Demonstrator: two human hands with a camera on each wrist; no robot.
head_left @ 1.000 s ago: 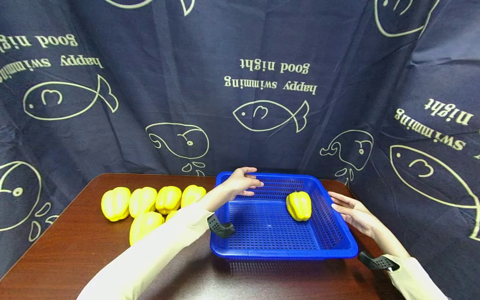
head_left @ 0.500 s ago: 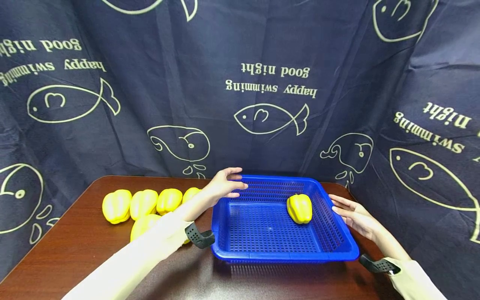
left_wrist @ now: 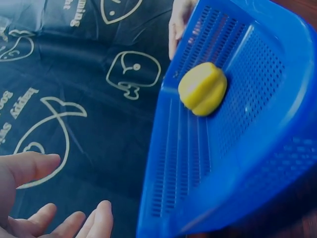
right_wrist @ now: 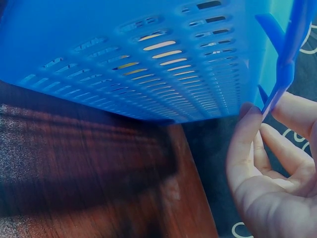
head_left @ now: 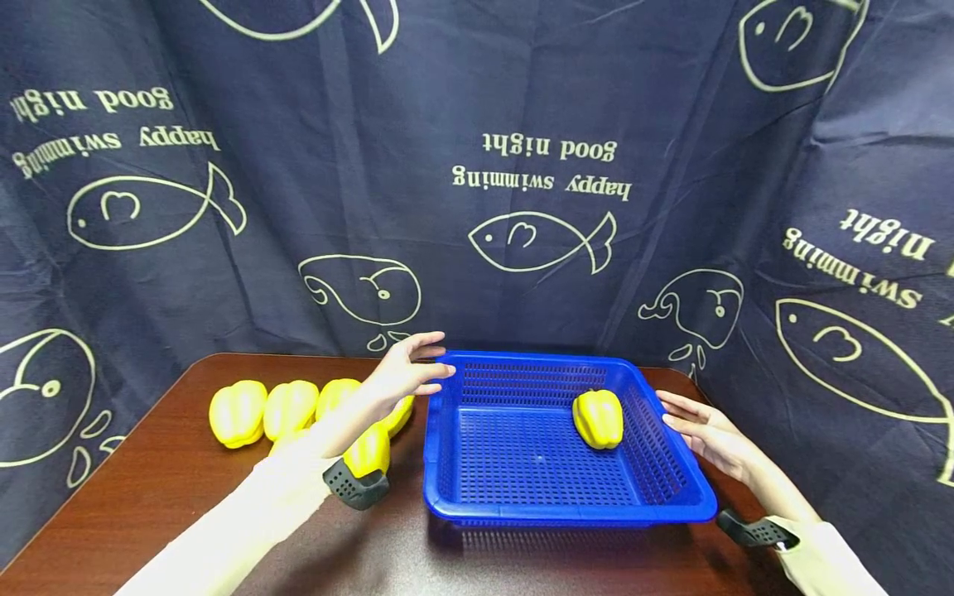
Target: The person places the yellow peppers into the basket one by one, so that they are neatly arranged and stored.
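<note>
A blue plastic basket [head_left: 537, 509] with slotted walls stands on the right part of the table. Inside it, near the right wall, lies a yellow bell pepper [head_left: 599, 419]. My right hand [head_left: 711, 434] is at the basket's right side; in the right wrist view its thumb and fingers pinch the rim from both sides. My left hand [head_left: 402, 377] is in the air by the basket's back left corner, fingers spread and holding nothing. Several more yellow bell peppers [head_left: 237, 414] lie on the table to the left, some partly hidden behind my left forearm.
The brown wooden table [head_left: 149, 463] has its back edge close to a dark blue curtain [head_left: 358, 149] printed with white fish and whales. The curtain also runs along the right side, near my right arm.
My left hand has moved left, from over the basket to its back left corner, coming in front of the loose peppers. The right hand stays at the rim.
</note>
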